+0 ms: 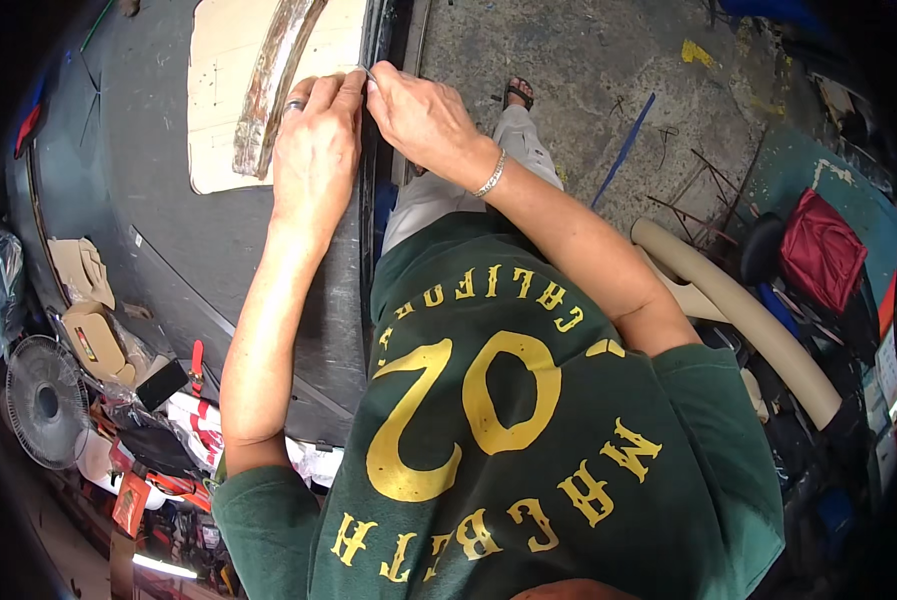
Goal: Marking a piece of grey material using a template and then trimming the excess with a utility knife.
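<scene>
My left hand (316, 150), with a ring on one finger, is closed at the right edge of a dark table, its fingers bent over a beige sheet (218, 125). What its fingertips grip is hidden. Just right of it, past the table edge, my right hand (423, 118) is closed in a pinch. A thin, pale silvery piece (365, 71) shows between the fingertips of both hands; its kind is too small to tell. A long, slightly curved strip (268, 85), brown and shiny, lies across the sheet beside my left fingers.
The dark table (178, 270) stretches to my left. Beyond its near end are a grey fan (46, 402), a red strap (197, 368) and mixed clutter. At right, a beige roll (743, 320) leans near a dark red cloth bag (821, 250). A blue strip (624, 150) lies on the concrete floor.
</scene>
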Demonstrator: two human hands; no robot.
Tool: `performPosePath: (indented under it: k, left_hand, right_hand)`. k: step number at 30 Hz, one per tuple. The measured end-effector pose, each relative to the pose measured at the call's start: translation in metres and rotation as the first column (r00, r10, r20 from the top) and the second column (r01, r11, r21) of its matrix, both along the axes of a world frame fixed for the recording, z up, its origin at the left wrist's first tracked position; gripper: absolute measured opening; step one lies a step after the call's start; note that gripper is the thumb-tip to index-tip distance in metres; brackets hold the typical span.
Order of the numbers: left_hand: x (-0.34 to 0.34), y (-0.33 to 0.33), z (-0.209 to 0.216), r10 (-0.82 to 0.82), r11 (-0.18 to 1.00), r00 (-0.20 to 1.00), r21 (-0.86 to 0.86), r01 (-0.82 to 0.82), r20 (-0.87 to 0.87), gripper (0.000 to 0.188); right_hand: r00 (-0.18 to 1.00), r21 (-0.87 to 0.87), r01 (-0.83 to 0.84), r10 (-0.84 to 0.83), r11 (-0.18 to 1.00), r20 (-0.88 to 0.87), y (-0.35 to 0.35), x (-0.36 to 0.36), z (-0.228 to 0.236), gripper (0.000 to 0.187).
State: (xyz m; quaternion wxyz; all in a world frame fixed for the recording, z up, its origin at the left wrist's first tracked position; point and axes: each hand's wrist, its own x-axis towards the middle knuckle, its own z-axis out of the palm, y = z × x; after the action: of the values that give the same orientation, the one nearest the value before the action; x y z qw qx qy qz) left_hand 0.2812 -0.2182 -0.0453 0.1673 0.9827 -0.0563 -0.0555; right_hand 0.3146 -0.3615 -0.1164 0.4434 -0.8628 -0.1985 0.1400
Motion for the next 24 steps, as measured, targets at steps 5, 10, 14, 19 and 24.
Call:
performPosePath:
  k: [5,10,14,19,24]
  left_hand:
    - [0.000,0.000,0.002,-0.018,1.000,1.000,0.025,0.018,0.000,0.034]
    - [0.002,-0.001,0.007,-0.022,1.000,1.000,0.019,0.022,-0.001,0.034]
    - [0.002,-0.002,0.010,0.004,1.000,1.000,0.004,-0.004,-0.030,0.033]
    - [0.005,0.003,0.004,-0.007,1.000,1.000,-0.023,0.008,0.026,0.032]
    - [-0.005,0.004,0.002,0.019,0.998,0.999,-0.061,-0.018,0.028,0.030]
  right_hand:
    - [0.999,-0.051,-0.037,0.036,0.998,-0.013,0.000,0.004,0.007,0.020]
    - [0.998,-0.146,-0.026,0.018,0.989,-0.056,0.002,0.005,0.019,0.021]
    - [0.998,-0.193,-0.030,0.017,0.981,-0.066,0.002,0.006,0.021,0.022]
    - [0.996,-0.187,-0.015,-0.002,0.982,-0.088,0.001,0.011,0.018,0.024]
    - [0.823,-0.060,-0.178,0.115,0.982,-0.556,-0.006,0.037,0.029,0.029]
